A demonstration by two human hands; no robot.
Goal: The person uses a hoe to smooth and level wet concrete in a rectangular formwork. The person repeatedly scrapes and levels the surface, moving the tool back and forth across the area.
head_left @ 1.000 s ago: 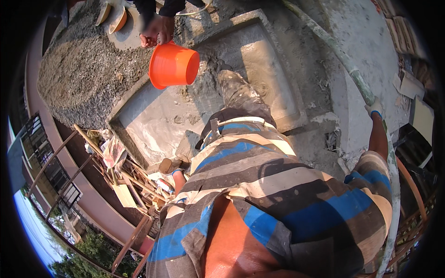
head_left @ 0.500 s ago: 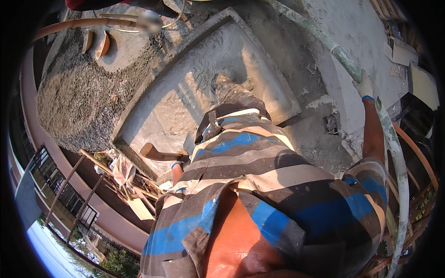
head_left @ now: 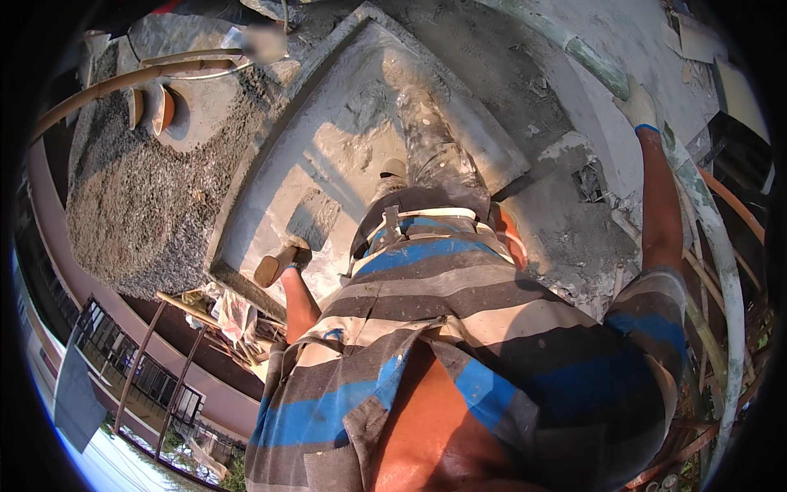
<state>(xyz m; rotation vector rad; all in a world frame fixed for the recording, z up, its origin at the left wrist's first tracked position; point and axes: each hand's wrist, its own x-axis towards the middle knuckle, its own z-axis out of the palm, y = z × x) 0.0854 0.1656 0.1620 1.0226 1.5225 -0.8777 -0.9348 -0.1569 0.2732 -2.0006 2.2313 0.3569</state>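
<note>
Head view: trowel handle (head_left: pixel 274 266) inside left hand (head_left: pixel 293 261).

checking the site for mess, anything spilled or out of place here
Yes. Loose gravel spreads beside the mortar tray, and broken debris lies on the slab. The left hand holds a trowel; the right hand grips a pole.

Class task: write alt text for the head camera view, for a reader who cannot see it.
Seen from above, a person in a striped shirt holds a wooden-handled trowel in the left hand over wet grey mortar in a flat tray. The gloved right hand grips a long pale pole. A heap of gravel lies left of the tray.
</note>
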